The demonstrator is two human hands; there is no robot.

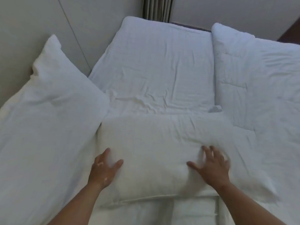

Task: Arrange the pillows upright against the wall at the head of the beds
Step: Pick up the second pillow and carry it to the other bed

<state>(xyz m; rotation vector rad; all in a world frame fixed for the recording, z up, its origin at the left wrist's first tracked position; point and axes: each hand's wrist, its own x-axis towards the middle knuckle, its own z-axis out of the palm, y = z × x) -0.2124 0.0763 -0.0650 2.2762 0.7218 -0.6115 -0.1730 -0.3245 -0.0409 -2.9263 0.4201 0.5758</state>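
A white pillow (151, 153) lies flat on the bed right in front of me. My left hand (104, 168) rests on its near left part, fingers spread and pressing into the fabric. My right hand (212, 164) lies flat on its near right part, fingers apart and a little blurred. A second white pillow (48, 98) leans at the left, its far corner up against the pale wall (32, 30).
A folded white duvet (155, 65) covers the far middle of the bed, and another white duvet (259, 82) lies at the right. A striped curtain (156, 8) hangs at the far end. A dark floor corner (290, 32) shows at the upper right.
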